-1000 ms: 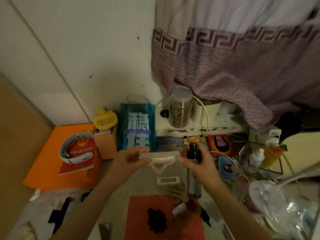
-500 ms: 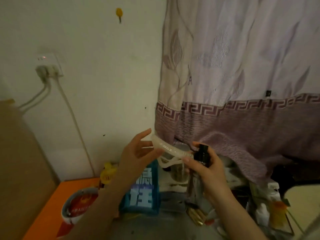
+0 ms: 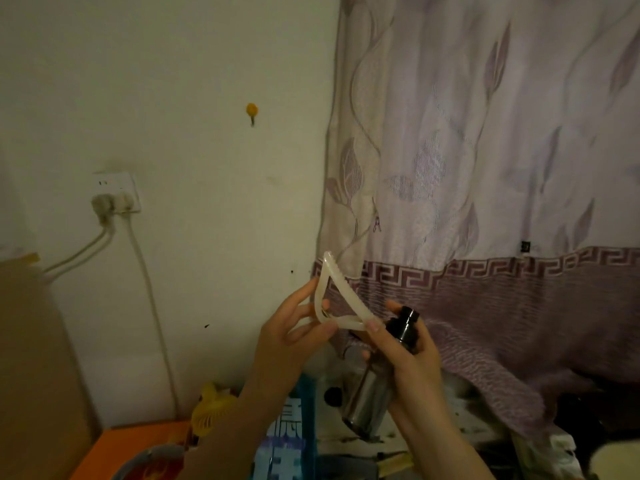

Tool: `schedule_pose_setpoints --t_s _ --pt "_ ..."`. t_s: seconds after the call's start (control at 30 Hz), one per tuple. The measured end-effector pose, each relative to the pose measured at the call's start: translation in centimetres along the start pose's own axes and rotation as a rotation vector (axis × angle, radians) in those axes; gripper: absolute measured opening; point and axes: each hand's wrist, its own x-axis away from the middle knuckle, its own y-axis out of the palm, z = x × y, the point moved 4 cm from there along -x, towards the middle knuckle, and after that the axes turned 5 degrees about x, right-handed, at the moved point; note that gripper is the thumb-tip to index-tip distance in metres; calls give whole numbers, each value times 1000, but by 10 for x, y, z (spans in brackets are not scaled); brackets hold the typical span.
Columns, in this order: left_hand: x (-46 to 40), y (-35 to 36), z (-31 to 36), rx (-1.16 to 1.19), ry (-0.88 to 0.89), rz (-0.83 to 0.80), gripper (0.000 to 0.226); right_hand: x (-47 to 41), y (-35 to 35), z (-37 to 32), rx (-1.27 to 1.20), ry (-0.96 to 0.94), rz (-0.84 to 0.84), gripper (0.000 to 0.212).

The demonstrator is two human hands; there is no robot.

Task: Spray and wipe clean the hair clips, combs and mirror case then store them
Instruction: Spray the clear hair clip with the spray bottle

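A pale, translucent hair clip (image 3: 341, 292) with a toothed curved edge is raised in front of the wall and curtain. My left hand (image 3: 294, 327) pinches its lower left part between thumb and fingers. My right hand (image 3: 403, 355) grips a dark spray bottle (image 3: 384, 368) with a black cap, tilted, and its thumb touches the clip's right end. The other clips, combs and the mirror case are out of view.
A purple patterned curtain (image 3: 485, 168) hangs at right. A wall socket (image 3: 116, 192) with cables sits at left, a yellow hook (image 3: 251, 110) above. Below are a yellow mini fan (image 3: 207, 414), a blue bag (image 3: 291, 441), an orange surface (image 3: 138, 441) and a brown board (image 3: 38, 368).
The view has swung upward from the cluttered table to the wall. Both hands rose with the clip and bottle; the clip has tilted from level to steeply slanted.
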Motion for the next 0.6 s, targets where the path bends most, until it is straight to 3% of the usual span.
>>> schedule_pose_setpoints --t_s 0.27,0.6 --pt "-15 5 9 137 38 2 44 -3 5 -12 -30 -44 -26 43" --pt "-25 5 25 205 105 -38 43 0 8 -29 130 -180 -128 48"
